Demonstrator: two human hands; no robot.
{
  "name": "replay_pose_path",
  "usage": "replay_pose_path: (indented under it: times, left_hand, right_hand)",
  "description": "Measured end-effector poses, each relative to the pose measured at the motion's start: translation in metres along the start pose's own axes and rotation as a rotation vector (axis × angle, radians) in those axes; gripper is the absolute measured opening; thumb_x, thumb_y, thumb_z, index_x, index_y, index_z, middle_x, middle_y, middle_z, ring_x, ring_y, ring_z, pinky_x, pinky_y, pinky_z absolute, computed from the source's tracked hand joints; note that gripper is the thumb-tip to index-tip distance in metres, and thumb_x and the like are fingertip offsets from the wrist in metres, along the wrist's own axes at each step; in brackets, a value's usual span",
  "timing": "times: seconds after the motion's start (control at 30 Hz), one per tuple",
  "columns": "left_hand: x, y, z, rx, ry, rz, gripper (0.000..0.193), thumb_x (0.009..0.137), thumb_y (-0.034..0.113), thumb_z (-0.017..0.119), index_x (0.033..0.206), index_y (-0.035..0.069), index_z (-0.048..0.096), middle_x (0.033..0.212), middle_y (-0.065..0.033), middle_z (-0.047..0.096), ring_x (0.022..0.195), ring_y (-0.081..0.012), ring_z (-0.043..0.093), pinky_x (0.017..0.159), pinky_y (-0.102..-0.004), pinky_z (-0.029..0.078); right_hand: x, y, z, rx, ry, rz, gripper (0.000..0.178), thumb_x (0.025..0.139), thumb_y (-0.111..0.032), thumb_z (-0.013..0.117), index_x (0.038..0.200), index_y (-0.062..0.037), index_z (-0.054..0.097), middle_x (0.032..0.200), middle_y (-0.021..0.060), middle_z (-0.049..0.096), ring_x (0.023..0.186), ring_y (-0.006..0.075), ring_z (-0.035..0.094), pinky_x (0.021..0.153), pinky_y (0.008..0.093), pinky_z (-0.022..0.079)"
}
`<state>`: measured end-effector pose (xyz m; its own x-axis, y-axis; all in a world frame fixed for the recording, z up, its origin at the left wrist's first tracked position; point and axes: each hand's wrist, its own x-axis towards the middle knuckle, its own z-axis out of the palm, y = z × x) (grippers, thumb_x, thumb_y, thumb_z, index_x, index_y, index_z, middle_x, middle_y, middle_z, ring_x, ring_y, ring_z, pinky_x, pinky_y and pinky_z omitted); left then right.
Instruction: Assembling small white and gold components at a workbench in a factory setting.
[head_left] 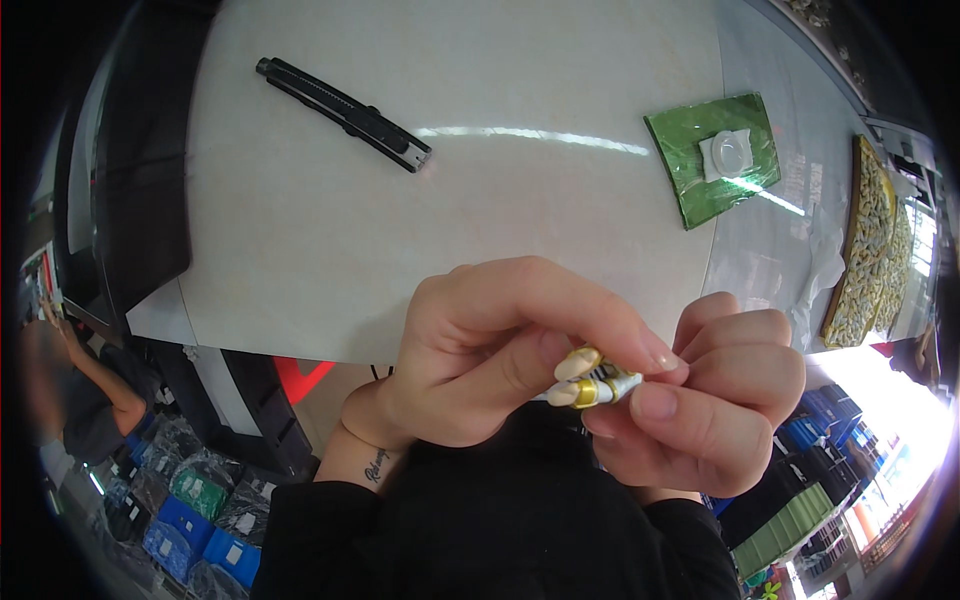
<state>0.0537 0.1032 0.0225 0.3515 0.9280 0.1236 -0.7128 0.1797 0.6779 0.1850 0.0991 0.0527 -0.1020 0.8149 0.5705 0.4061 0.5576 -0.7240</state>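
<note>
Head view shows my left hand (480, 350) and my right hand (735, 400) close together, pinching a tiny white and gold piece with rounded cream tips (597, 388). It is in front of my black top (520, 520). My left thumb and pointing finger curl round it, and my right thumb is by its other end. Past my hands is a smooth, pale table (500, 220) with a long black cutter (345, 115) and a flat green square in clear plastic (685, 185). I think the piece could slip and fall if I pinch too softly or push unevenly, because it is small and looks slick. My fingers hide much of it, so I can't tell which hand holds tighter. Far right, a yellow-edged tray of little pale bits (862, 245) looks bent and blurry.
</note>
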Motion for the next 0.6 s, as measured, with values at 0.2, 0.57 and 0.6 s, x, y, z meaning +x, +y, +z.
replay_pose_path:
  times: [0.2, 0.57, 0.6]
  left_hand:
    - [0.001, 0.001, 0.005, -0.017, 0.049, -0.028, 0.019, 0.081, 0.014, 0.059, 0.085, -0.003, 0.05, 0.083, -0.0297, 0.058, 0.069, -0.0266, 0.063, 0.06, -0.0287, 0.053]
    - [-0.003, -0.004, -0.004, 0.253, 0.065, 0.164, 0.026, 0.078, 0.011, 0.063, 0.096, -0.005, 0.056, 0.091, -0.0133, 0.062, 0.077, -0.0162, 0.059, 0.067, -0.0238, 0.046]
    - [-0.002, -0.004, -0.002, 0.249, 0.065, 0.165, 0.026, 0.078, 0.011, 0.063, 0.096, -0.005, 0.056, 0.091, -0.0133, 0.062, 0.077, -0.0162, 0.059, 0.067, -0.0238, 0.046]
  right_hand:
    - [-0.001, 0.001, -0.002, -0.009, -0.001, -0.009, 0.025, 0.069, -0.02, 0.071, 0.083, -0.0101, 0.053, 0.073, 0.0018, 0.04, 0.061, 0.0134, 0.036, 0.047, 0.0222, 0.03]
    - [-0.006, 0.023, -0.01, 0.11, -0.085, 0.023, 0.02, 0.074, -0.017, 0.064, 0.08, -0.0015, 0.052, 0.072, 0.0069, 0.045, 0.06, 0.0155, 0.04, 0.049, 0.0258, 0.034]
    - [-0.007, 0.024, -0.011, 0.115, -0.099, 0.023, 0.021, 0.073, -0.017, 0.063, 0.08, -0.0007, 0.052, 0.072, 0.0074, 0.045, 0.06, 0.0159, 0.04, 0.049, 0.0264, 0.034]
